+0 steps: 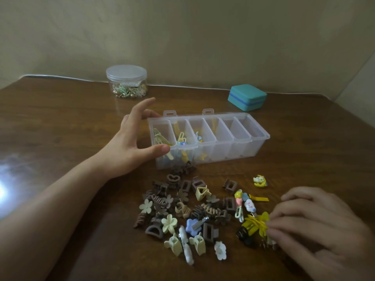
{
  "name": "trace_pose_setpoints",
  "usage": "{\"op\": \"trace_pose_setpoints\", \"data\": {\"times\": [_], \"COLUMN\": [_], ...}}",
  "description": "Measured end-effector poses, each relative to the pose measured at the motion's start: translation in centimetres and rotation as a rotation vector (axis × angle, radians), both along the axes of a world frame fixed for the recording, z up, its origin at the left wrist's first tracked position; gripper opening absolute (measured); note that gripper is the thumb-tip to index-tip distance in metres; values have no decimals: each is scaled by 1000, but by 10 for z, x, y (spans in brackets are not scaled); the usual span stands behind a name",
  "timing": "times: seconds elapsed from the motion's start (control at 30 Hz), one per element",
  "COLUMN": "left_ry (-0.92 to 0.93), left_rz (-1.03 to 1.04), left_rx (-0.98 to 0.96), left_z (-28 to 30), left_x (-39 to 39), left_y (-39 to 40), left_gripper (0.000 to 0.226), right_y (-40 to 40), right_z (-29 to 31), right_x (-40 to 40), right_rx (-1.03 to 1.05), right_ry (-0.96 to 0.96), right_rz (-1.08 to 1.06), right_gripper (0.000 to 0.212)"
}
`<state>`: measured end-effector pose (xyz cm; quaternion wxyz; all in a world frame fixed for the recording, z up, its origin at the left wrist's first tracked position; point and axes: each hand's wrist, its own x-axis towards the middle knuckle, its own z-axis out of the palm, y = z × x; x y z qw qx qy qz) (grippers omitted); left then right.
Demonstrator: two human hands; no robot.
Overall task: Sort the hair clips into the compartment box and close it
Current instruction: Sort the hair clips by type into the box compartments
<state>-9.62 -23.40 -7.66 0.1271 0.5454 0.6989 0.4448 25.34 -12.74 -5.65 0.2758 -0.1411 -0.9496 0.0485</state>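
Though three left compartments of the clear compartment box (209,136) hold some clips, most hair clips (194,211) sit piled on the table (60,122) before it. Left hand (129,142) spread, steadying the box; right hand (316,226) pinching a yellow flower clip (256,224). Lid's open.

Dark brown wooden table (60,122) with visible grain; a bright glare patch lies on its left edge. At the far left of the tabletop, near the wall, a round clear plastic jar (126,82) stands upright, closed by a translucent lid and partly filled with small green, gold and white trinkets. At the far right, a teal square case (247,97) with rounded corners and a blue band around its seam lies closed. Behind both, a plain beige wall (203,37).
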Motion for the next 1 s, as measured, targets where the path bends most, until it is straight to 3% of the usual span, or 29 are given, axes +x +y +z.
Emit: {"op": "trace_pose_setpoints", "data": {"times": [0.23, 0.33, 0.43, 0.63, 0.73, 0.8, 0.87, 0.97, 1.0], "left_ry": [-6, 0, 1, -3, -1, -1, -4, -9, -7], "left_rz": [-4, -7, -10, -1, -1, 3, 3, 0, 0], "left_rx": [-4, -5, -9, -15, -21, -19, -20, -20, -20], "left_z": [0, 0, 1, 2, 3, 3, 4, 3, 3], "left_x": [0, 0, 1, 1, 2, 3, 3, 4, 4], "left_y": [-1, 0, -1, -1, -1, -1, -1, -1, -1], "left_gripper": [105, 102, 102, 105, 106, 106, 107, 107, 107], "right_y": [24, 39, 59, 87, 92, 81, 66, 42, 35], "right_z": [48, 66, 72, 69, 62, 63, 63, 55, 53], "right_x": [-42, -88, -138, -191, -191, -172, -139, -90, -77], "right_rx": [-455, -490, -549, -427, -186, -142, -177, -162, -163], "right_ry": [113, 150, 171, -362, -182, -21, -90, -369, -440], "right_rz": [10, 17, -30, -65, -152, -96, 30, 150, 157], "right_gripper": [25, 11, 11, 20, 16, 15, 14, 4, 10]}}
